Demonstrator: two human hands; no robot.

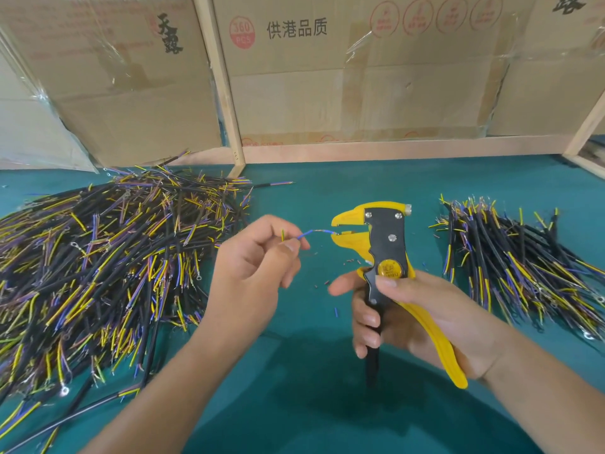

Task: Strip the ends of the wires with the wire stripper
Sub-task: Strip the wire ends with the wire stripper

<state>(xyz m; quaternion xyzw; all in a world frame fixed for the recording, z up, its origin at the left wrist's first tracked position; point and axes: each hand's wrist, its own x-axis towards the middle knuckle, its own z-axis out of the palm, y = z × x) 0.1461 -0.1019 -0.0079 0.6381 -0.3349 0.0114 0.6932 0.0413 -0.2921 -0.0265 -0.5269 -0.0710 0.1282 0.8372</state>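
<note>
Left hand (258,257) is pinching a blue wire (306,234), its end lying in the stripper's mouth; right hand (415,319) is gripping the yellow wire stripper (386,244) upright; wire heaps are lying outside each hand, big pile (108,257) left, smaller pile (510,257) right, on the green table (311,404).

A wire heap (98,257) lies left, a smaller bundle (510,257) right, boxes (360,77) behind.

left hand (258,257) pinching, right hand (415,319) curled tight
</note>
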